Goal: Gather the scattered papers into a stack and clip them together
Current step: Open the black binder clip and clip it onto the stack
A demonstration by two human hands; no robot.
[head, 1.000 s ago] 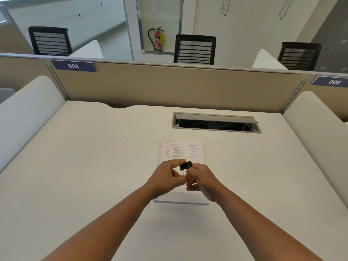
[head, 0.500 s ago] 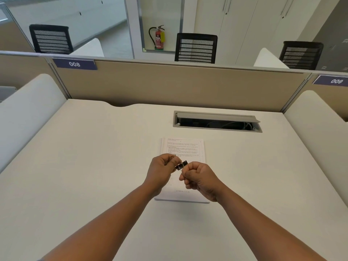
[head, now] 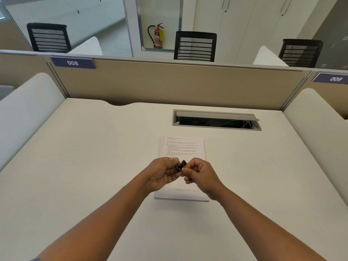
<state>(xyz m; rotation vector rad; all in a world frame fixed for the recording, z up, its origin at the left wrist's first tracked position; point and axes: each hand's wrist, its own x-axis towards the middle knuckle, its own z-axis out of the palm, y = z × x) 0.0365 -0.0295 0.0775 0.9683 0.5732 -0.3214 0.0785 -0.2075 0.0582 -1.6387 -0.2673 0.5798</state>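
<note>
A squared stack of printed papers [head: 181, 147] lies flat in the middle of the white desk [head: 84, 166]. Above its lower half I hold a small black binder clip [head: 180, 165] between both hands. My left hand [head: 162, 173] pinches the clip from the left side. My right hand [head: 200, 173] pinches it from the right, fingers curled in. The clip is lifted clear of the papers and touches none of them. My hands hide the middle of the top sheet.
A grey cable hatch [head: 216, 120] stands open behind the papers, wires inside. Beige partitions [head: 169, 83] close the desk's far side, white curved panels [head: 28, 102] flank it. Black chairs [head: 194, 46] and a fire extinguisher [head: 158, 35] stand beyond.
The clip has turned in my fingers and sits slightly lower and tilted. Both hands stay together over the stack, which has not moved.
</note>
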